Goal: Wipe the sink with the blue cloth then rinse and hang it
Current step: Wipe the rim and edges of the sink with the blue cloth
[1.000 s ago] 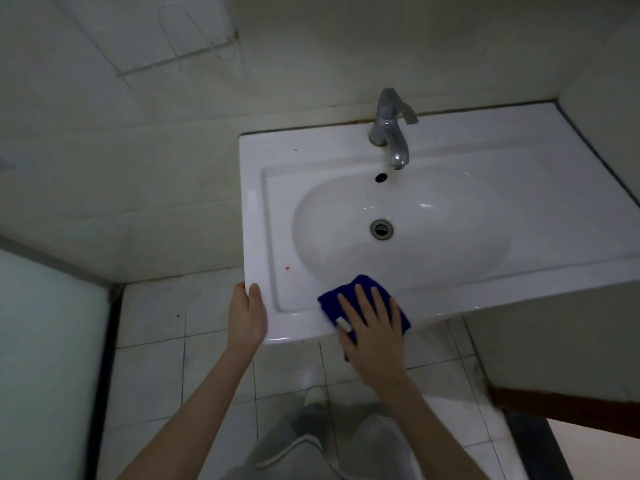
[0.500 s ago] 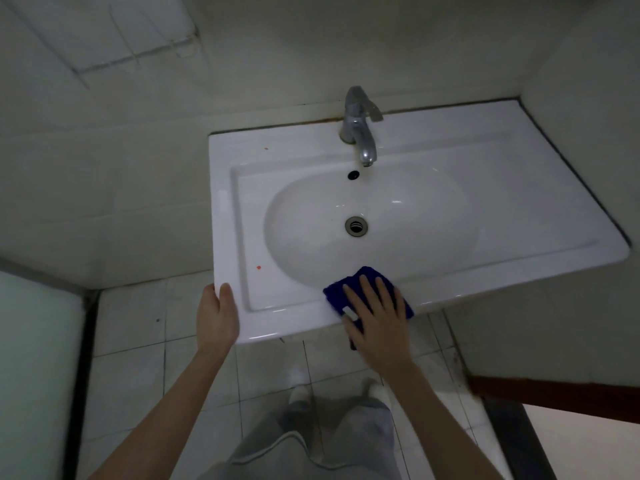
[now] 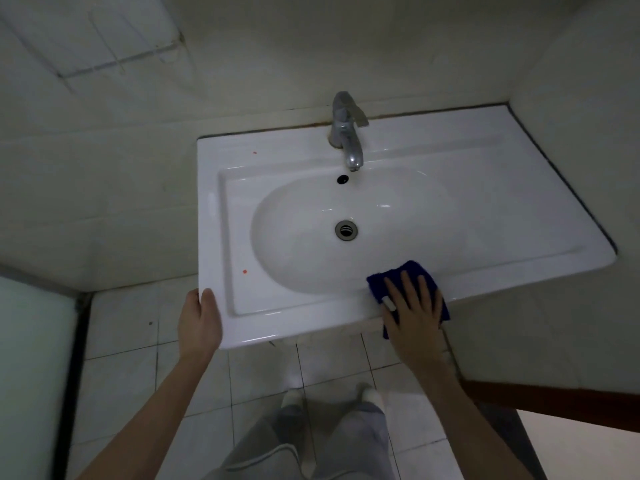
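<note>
A white ceramic sink (image 3: 519, 216) with an oval basin is fixed to the wall in front of me. The blue cloth (image 3: 414, 273) lies on the sink's front rim, right of the basin's middle, and hangs a little over the edge. My right hand (image 3: 414, 315) presses flat on the cloth with straight, spread fingers. My left hand (image 3: 199, 322) holds the sink's front left corner, thumb on top of the rim. A chrome tap (image 3: 346, 133) stands at the back rim above the drain (image 3: 346, 230).
Two small red specks (image 3: 245, 271) mark the sink's left side. A thin wire rack (image 3: 117, 60) hangs on the wall at upper left. A wall adjoins the sink's right end. Tiled floor and my feet (image 3: 367, 393) lie below.
My right hand has slid the blue cloth to the right along the front rim. My left hand has stayed on the sink's front left corner.
</note>
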